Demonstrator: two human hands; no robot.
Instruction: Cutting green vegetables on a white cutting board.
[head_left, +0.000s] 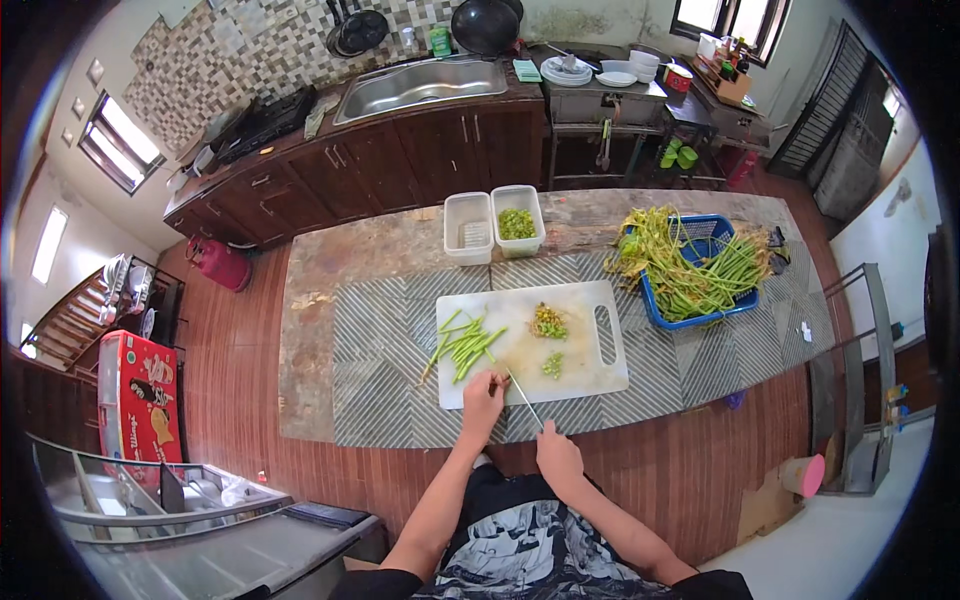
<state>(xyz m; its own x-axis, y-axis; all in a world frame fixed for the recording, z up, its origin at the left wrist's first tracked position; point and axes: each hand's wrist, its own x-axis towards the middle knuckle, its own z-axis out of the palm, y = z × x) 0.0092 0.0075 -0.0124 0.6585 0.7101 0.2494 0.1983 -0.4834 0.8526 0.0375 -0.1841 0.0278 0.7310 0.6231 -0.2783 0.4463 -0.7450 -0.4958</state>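
My right hand (559, 459) grips the handle of a kitchen knife (526, 400), its blade slanting over the near edge of a white plastic cutting board (517, 296). My left hand (482, 405) is at the board's near edge beside the knife tip, fingers curled; whatever may be between them is too small to tell. On the board's left lie several cut green stems (472, 343). A small heap of yellowish and brown trimmings (549, 321) sits towards the board's far side. Closer to me is a little pile of chopped green pieces (553, 365).
Beyond the board stand an uncovered clear plastic container (457, 225) and another (517, 196) holding chopped greens (516, 223). At right, a blue plastic basket (670, 322) is heaped with long leafy stems (651, 259). A sink (427, 82) and stacked plates (566, 71) line the back counter.
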